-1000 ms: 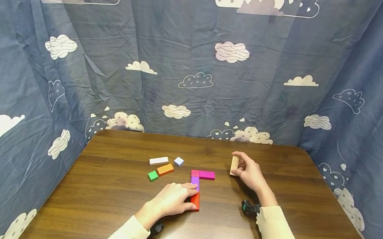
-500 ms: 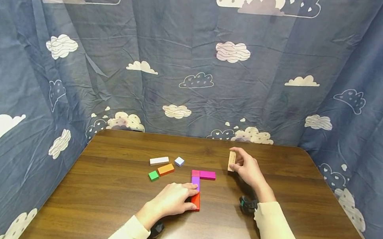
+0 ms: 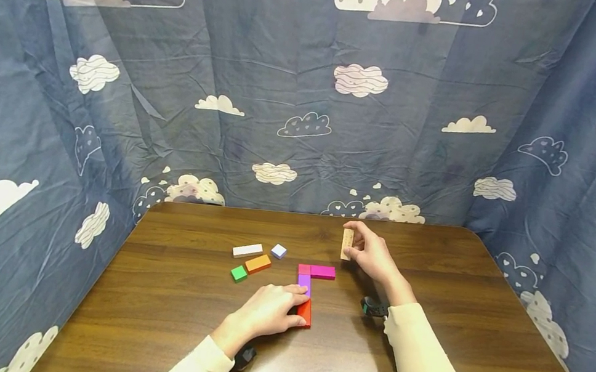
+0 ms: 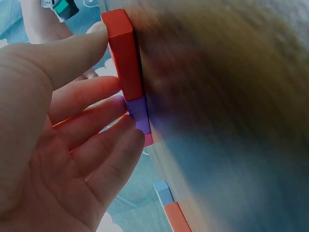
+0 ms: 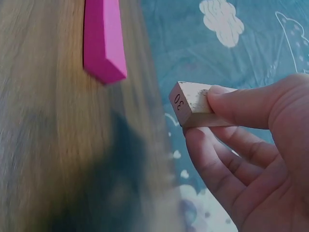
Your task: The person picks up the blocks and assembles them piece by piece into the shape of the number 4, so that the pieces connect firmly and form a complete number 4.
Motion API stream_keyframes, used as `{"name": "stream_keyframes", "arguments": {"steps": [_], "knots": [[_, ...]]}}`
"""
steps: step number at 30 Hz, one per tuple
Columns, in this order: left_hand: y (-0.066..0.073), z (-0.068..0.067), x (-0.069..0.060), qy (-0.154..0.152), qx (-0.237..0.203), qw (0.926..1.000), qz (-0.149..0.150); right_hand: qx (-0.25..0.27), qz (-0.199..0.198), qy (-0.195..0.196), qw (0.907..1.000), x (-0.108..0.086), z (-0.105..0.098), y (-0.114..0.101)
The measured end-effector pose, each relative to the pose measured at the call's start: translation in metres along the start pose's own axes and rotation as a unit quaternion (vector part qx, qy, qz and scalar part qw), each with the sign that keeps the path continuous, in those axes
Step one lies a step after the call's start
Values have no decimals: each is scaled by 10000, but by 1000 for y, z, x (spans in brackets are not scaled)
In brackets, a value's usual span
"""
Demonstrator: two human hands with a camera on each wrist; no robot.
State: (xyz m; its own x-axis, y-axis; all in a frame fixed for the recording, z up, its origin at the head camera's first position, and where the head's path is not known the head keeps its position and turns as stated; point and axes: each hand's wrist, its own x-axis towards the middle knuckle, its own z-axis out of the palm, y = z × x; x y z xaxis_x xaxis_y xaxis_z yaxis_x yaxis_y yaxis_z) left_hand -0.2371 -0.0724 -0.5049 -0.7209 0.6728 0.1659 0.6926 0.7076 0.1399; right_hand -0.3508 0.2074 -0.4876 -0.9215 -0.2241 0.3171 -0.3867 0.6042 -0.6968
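Note:
My right hand (image 3: 375,259) pinches a pale wooden block (image 3: 346,244) between thumb and fingers, held above the table. In the right wrist view the number 30 shows on that block's end (image 5: 177,103). My left hand (image 3: 268,309) rests beside a red block (image 4: 128,63); its thumb touches the red block's near end and the fingertips lie along the red and a purple block (image 3: 304,281). These two form a line with a small pink-red block (image 3: 304,269) at the far end. From there a magenta block (image 3: 323,272) extends to the right, apart from my right hand.
Left of the row lie a white block (image 3: 248,250), an orange block (image 3: 257,263), a green block (image 3: 239,274) and a small light-blue block (image 3: 279,251). A blue cloud-print curtain (image 3: 267,70) hangs behind the brown table (image 3: 175,320).
My right hand has moved left and slightly away from me, carrying the wooden block. My left hand and the blocks on the table stay in place.

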Motion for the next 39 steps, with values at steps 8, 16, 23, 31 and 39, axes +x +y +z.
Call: {"name": "stream_keyframes", "arguments": {"steps": [8, 16, 23, 31, 39], "knots": [[-1, 0, -1, 97, 8, 10000, 7, 52, -180, -179, 9997, 16, 15, -16], [-2, -1, -1, 108, -13, 9999, 16, 218, -243, -456, 9984, 24, 35, -26], [-3, 1, 0, 126, -28, 9999, 62, 243, -238, -568, 9978, 27, 47, -29], [-3, 1, 0, 142, 3, 9999, 81, 501, -84, -869, 9949, 36, 56, -33], [-2, 0, 0, 160, 47, 9998, 108, 918, 233, -1225, 9879, 44, 66, -31]]}}
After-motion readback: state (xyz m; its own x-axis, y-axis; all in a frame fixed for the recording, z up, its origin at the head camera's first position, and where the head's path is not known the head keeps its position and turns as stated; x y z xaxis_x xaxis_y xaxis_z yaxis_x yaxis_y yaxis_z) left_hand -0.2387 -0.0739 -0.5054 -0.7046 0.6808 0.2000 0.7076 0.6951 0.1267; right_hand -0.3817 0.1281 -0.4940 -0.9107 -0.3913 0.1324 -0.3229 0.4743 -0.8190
